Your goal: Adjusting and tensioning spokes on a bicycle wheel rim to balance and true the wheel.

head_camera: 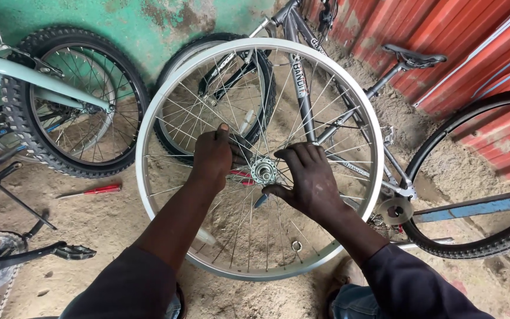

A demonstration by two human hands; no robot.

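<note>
A bare silver bicycle wheel, without a tyre, stands upright in the middle of the view on the sandy ground, its rim filling most of the space between the two arms. Behind it a grey bicycle leans against a green wall and a red corrugated wall, and a pale green bicycle with a knobbly tyre stands to the left. A large black tyre curves in at the right. The left hand is closed around spokes just left of the hub, thumb pointing up. The right hand lies just right of the hub, its fingers curled over spokes and its thumb beneath the hub. A red-handled screwdriver lies on the ground to the left, apart from the wheel.
</note>
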